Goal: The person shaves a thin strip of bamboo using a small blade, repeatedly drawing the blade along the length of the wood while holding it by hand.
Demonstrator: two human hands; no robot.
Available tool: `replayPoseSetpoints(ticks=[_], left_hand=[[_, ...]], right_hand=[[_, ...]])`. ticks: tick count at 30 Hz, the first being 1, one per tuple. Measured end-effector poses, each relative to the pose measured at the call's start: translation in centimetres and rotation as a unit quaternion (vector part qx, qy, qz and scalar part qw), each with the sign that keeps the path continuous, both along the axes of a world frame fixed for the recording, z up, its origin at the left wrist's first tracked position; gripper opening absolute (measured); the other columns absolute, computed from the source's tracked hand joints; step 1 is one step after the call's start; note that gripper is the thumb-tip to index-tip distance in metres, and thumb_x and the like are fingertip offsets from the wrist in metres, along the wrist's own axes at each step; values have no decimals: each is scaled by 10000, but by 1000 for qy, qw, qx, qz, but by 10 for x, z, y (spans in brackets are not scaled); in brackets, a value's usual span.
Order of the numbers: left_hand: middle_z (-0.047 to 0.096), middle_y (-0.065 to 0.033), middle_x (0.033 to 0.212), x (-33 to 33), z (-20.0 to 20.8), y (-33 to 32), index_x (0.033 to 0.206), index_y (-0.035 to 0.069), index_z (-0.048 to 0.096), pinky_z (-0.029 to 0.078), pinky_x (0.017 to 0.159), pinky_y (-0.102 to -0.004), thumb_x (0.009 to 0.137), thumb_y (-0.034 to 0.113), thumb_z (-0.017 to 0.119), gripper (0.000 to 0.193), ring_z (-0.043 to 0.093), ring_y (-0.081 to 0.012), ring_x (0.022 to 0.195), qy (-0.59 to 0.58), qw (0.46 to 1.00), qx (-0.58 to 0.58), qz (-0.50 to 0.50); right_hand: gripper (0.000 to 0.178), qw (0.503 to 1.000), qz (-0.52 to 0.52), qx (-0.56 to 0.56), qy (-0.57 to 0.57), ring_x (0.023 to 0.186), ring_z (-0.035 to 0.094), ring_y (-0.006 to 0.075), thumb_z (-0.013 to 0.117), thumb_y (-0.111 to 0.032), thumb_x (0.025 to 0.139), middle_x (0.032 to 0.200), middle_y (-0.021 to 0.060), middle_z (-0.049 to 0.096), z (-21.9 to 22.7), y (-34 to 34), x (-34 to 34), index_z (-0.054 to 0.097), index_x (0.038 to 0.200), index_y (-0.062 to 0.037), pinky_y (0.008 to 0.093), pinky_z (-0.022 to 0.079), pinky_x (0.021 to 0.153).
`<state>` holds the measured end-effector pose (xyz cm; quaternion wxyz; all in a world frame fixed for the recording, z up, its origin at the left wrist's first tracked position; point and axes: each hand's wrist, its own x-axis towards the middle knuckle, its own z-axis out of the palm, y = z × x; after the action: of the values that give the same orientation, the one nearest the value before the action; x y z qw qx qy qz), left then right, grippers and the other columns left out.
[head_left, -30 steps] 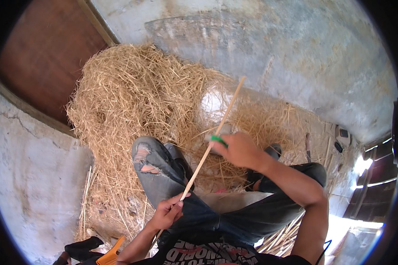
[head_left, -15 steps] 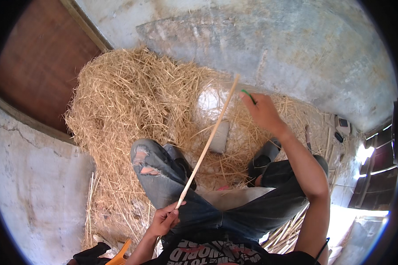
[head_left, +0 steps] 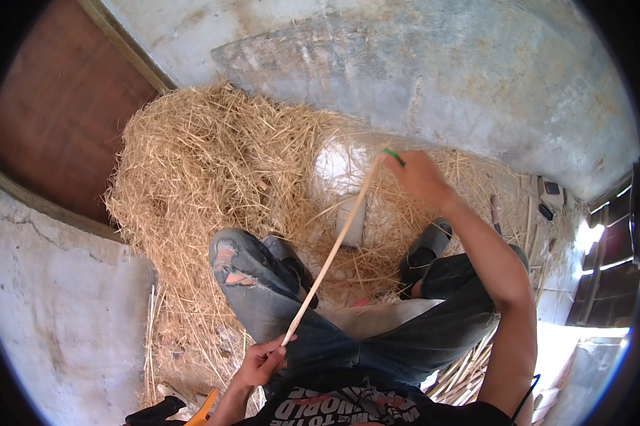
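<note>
A long, thin pale stick [head_left: 336, 247] slants up from my lap toward the far right. My left hand [head_left: 261, 363] is closed around its near end, thumb and fingers pinching it. At the stick's far end is my right hand [head_left: 421, 177], also closed, with a small green thing [head_left: 394, 157] poking out of its fingers. Most of that green thing is hidden, so its kind does not show. The right fingers are at or very close to the stick's tip; whether they grip it cannot be made out.
A big heap of straw-like shavings [head_left: 192, 156] lies left of my feet against the wall [head_left: 320, 78]. A flat block [head_left: 351, 220] sits between my shoes. Several thin sticks [head_left: 465, 373] lie by my right thigh. An orange-handled object [head_left: 205, 408] is at lower left.
My right hand has dropped slightly nearer, bringing the green thing to the stick's far tip. The stick's far end has shifted a little toward me. My left hand keeps its grip.
</note>
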<state>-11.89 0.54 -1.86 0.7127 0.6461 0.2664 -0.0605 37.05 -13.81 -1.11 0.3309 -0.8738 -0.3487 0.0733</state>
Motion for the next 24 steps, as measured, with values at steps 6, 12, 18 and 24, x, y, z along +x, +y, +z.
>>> replayPoseSetpoints(ticks=[6, 12, 18, 24], left_hand=[[425, 47, 558, -18, 9, 5, 1356, -9, 573, 334, 493, -229, 1043, 132, 508, 349, 367, -42, 478, 3, 1000, 1, 8], [398, 51, 540, -17, -4, 1, 1351, -31, 566, 321, 482, -232, 1048, 128, 487, 352, 341, -48, 461, 2, 998, -56, 40], [369, 53, 528, 2, 2, -4, 1372, -26, 546, 281, 456, -240, 1054, 131, 470, 362, 312, -41, 445, -12, 999, -43, -3], [366, 62, 550, 21, -12, -15, 1406, -6, 516, 265, 449, -226, 1062, 139, 462, 377, 320, -31, 448, -64, 994, -91, 6]], right_hand=[[609, 972, -174, 140, 68, 516, 483, 189, 471, -525, 1015, 544, 71, 475, -21, -46, 97, 658, 828, 23, 398, 403, 525], [403, 881, -22, 337, 332, 390, 272, 47, 579, -410, 1004, 504, -71, 300, 32, -8, 17, 649, 991, -13, 246, 209, 389], [309, 860, 18, 331, 387, 411, 312, 37, 685, -337, 951, 521, -73, 371, 34, 4, -11, 664, 965, -30, 262, 212, 391], [312, 881, 8, 265, 391, 408, 330, 35, 639, -342, 979, 526, -68, 383, 33, 12, -45, 658, 943, -32, 250, 253, 398]])
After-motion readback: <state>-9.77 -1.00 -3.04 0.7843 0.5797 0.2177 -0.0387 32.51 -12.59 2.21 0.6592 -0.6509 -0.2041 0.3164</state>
